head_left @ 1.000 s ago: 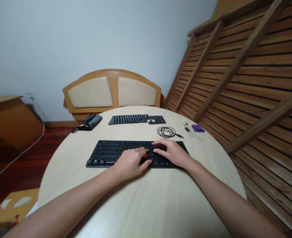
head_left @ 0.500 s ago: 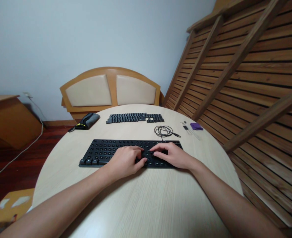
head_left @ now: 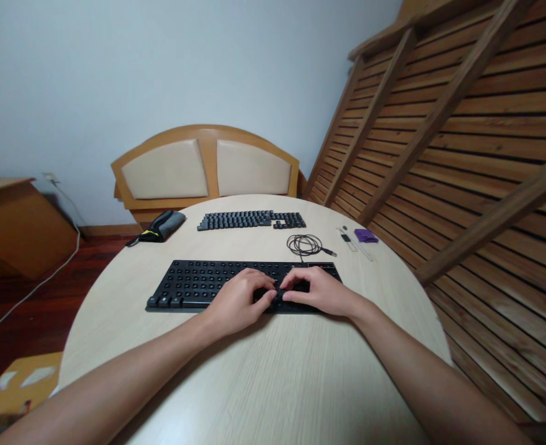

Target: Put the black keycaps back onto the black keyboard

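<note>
A black keyboard [head_left: 193, 278] lies flat on the table, most of its keycaps off so that the bare switches show; a few large caps remain along its front left edge. Over its right half, my left hand [head_left: 242, 296] is curled, thumb and index fingertips close together. Facing it, my right hand [head_left: 316, 290] is bent in a similar pinch, its fingertips almost meeting the left ones. Whatever small dark thing may be between the fingertips cannot be made out. Behind the keyboard, loose keycaps [head_left: 238, 219] stand in rows laid out like a keyboard.
A coiled black USB cable [head_left: 305, 245] lies behind the keyboard. To the right are a purple cloth [head_left: 365, 235] and small thin tools [head_left: 349, 241]. A dark grey pouch [head_left: 159, 227] sits at the left on the round table [head_left: 263, 383]. Wooden slats [head_left: 439, 154] lean at the right.
Both hands' fingertips have drawn nearer to each other over the keyboard. My left hand has shifted slightly right, and the fingers of both hands have closed somewhat.
</note>
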`<control>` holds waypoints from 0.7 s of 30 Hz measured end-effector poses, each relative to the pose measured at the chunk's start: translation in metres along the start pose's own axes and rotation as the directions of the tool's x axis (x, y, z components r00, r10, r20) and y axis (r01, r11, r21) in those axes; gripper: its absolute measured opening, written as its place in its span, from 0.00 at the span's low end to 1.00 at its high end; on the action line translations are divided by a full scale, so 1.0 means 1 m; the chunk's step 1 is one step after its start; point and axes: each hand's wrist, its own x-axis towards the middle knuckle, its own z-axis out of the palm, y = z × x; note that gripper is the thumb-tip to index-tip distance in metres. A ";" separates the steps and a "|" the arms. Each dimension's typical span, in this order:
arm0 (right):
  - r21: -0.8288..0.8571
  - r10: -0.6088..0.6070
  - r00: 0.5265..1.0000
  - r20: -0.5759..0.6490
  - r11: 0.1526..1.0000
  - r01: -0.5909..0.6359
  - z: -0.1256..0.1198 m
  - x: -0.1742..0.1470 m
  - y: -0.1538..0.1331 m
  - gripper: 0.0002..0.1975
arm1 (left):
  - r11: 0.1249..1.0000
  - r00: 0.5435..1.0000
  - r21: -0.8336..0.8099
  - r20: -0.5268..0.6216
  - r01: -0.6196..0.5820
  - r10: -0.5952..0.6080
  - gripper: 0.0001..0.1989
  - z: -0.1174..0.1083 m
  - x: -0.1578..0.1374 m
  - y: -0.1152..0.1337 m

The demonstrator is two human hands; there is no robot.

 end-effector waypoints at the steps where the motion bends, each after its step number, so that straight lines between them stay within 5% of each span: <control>1: -0.002 -0.007 1.000 0.002 1.000 0.007 0.000 0.000 0.000 0.10 | 1.000 1.000 -0.020 0.000 -0.006 0.006 0.08 0.000 0.000 0.000; 21: -0.049 -0.034 0.999 0.015 0.998 0.034 0.002 0.001 0.003 0.09 | 0.998 0.997 -0.069 0.072 -0.004 0.009 0.08 0.001 0.000 -0.003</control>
